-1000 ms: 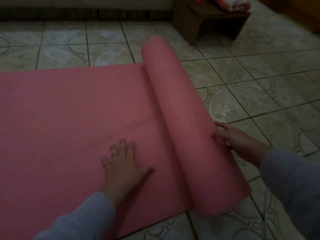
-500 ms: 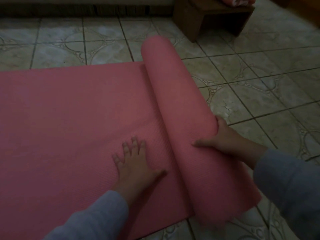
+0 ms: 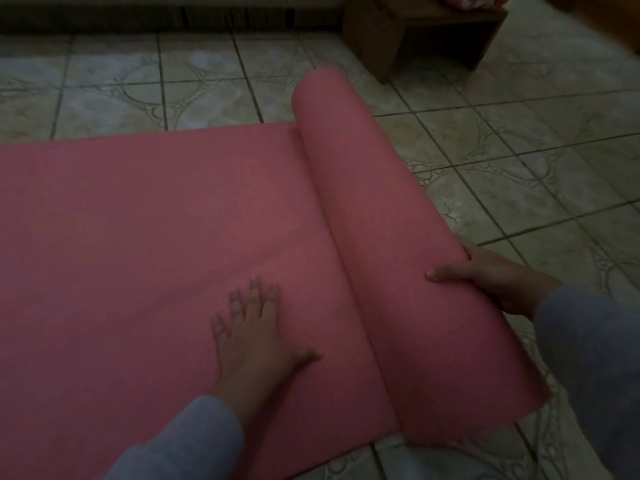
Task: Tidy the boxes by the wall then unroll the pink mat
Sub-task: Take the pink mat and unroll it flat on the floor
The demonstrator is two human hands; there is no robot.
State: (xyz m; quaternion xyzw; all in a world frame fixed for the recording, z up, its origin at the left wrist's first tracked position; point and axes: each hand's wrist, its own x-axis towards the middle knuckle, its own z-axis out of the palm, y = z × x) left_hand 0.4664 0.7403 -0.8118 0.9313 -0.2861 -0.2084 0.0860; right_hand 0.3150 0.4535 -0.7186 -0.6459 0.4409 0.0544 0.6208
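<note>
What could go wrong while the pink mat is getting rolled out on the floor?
The right hand grips the roll only near its close end, so the far end might lag and the mat could unroll crooked. The left hand presses flat on the mat; if it lifts, the mat may slide on the tiles. The wooden stool stands ahead and might block the roll.

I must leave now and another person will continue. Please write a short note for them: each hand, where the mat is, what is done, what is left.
Left hand: flat, fingers straight, pressing the unrolled part of the pink mat.
Right hand: grips the rolled part from its right side, thumb on top.
Mat: lies on the tiled floor, spread flat to the left; the roll is at its right end.
Done: a large part is unrolled. No boxes are in view, so their state cannot be told.
Left: probably roll the remainder out to the right and flatten it.
</note>
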